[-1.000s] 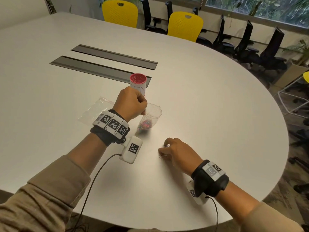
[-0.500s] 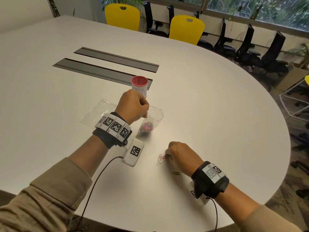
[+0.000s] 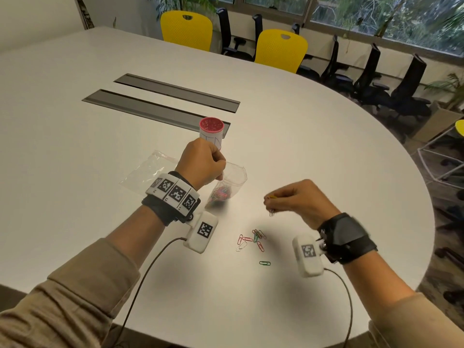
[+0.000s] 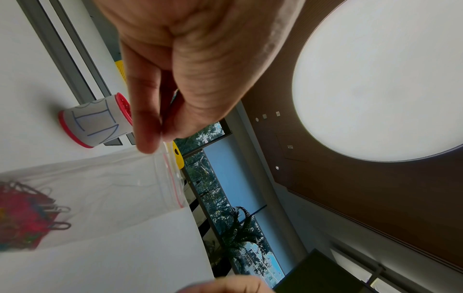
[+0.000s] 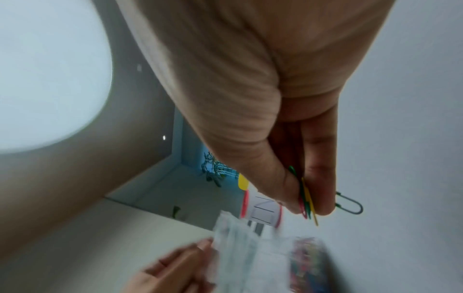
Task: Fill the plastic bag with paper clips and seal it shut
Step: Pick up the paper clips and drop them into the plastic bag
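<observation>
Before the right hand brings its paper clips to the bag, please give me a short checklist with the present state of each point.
1. Bag mouth open: ok; the left hand pinches the rim of the plastic bag and holds it up.
2. Clips held firmly: ok; the right hand pinches several paper clips, one dangling.
3. Path from hand to bag free: ok.
4. Loose clips left on the table: not ok, more remain.
5. Seal strip clean: cannot tell.
</observation>
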